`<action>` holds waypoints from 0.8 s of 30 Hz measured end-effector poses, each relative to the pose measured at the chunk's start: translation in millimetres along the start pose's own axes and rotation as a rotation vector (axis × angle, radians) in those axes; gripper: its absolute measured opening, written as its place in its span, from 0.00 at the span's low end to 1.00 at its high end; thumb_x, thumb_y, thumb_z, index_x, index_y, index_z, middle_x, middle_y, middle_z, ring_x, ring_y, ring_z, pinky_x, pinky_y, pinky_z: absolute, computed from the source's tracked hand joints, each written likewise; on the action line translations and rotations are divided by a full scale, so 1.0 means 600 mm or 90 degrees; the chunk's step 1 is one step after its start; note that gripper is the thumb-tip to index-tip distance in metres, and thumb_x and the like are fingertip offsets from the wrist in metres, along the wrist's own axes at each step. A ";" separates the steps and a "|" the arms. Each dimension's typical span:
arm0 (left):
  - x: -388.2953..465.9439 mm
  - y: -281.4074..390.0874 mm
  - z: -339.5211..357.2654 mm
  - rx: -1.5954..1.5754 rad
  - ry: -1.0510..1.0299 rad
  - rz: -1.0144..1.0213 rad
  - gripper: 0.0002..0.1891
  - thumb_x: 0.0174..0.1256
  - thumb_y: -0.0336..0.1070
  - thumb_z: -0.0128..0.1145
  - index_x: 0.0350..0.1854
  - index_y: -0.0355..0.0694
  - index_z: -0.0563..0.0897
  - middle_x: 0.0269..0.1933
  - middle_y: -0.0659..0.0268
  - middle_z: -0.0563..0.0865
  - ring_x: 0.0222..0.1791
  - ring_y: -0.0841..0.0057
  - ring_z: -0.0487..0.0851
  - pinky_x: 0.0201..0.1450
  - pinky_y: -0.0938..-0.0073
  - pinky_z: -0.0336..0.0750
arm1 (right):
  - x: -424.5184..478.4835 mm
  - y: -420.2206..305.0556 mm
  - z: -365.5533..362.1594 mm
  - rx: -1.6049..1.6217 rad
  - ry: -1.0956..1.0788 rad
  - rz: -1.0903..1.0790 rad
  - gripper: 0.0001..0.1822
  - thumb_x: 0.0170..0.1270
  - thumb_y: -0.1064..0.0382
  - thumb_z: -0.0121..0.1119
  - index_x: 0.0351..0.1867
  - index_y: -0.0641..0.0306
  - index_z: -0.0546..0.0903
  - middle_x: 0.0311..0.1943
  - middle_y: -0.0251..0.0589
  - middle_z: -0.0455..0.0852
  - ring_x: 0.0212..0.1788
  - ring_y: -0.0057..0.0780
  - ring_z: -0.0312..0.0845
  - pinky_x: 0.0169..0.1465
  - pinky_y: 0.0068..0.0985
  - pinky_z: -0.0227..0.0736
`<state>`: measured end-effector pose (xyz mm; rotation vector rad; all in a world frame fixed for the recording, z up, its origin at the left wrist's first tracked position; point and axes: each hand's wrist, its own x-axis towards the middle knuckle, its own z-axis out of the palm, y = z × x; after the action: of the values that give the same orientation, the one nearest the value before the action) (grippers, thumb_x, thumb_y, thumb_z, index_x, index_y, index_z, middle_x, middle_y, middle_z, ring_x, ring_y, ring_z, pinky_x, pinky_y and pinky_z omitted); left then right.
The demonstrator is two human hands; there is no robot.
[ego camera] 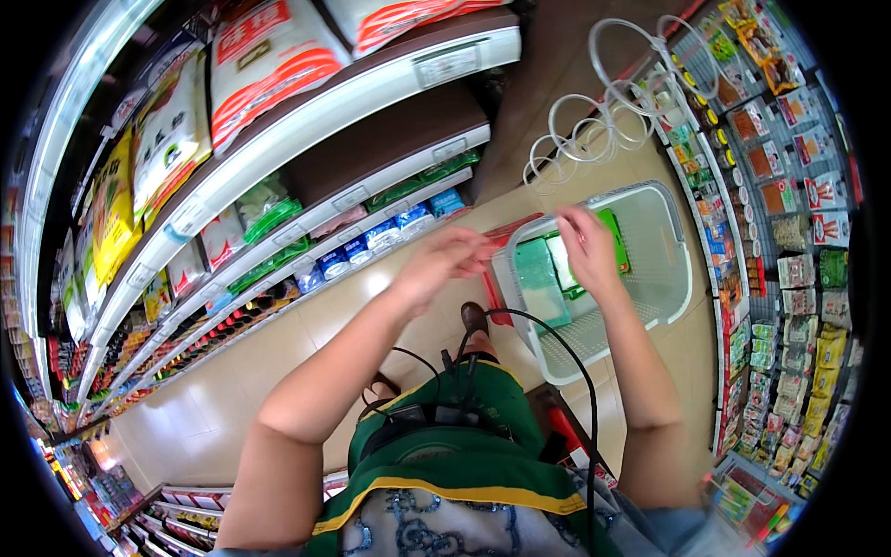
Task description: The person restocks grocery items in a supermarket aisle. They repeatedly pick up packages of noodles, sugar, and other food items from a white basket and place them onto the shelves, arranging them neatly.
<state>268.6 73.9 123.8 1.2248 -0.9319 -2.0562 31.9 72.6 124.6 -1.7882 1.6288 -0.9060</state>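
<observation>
My left hand is raised in front of me, over the floor beside the basket, its fingers half curled and blurred; whether it holds anything small is unclear. My right hand hangs above the basket, fingers bent, and I see nothing in it. A large whitish plastic basket with perforated walls stands on the floor at the front right. Inside lie a pale green, partly see-through bag and a bright green package, with a white one between them.
Shelves on the left hold bags and bottles; part of one brown shelf is bare. Clear plastic rings hang above the basket. Packets hang on a rack at right. A black cable loops before me. Another basket stands lower right.
</observation>
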 end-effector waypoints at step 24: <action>-0.172 -0.134 -0.271 -0.018 0.415 0.156 0.08 0.59 0.31 0.49 0.38 0.35 0.76 0.31 0.67 0.79 0.30 0.82 0.75 0.37 0.82 0.70 | 0.342 -0.025 0.304 -0.453 -0.069 -0.082 0.31 0.57 0.47 0.47 0.55 0.68 0.64 0.55 0.57 0.65 0.56 0.51 0.61 0.58 0.38 0.58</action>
<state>449.0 155.0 57.3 1.5394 -0.6875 -1.3368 191.6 -137.2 46.5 -2.3754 1.9245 -0.2649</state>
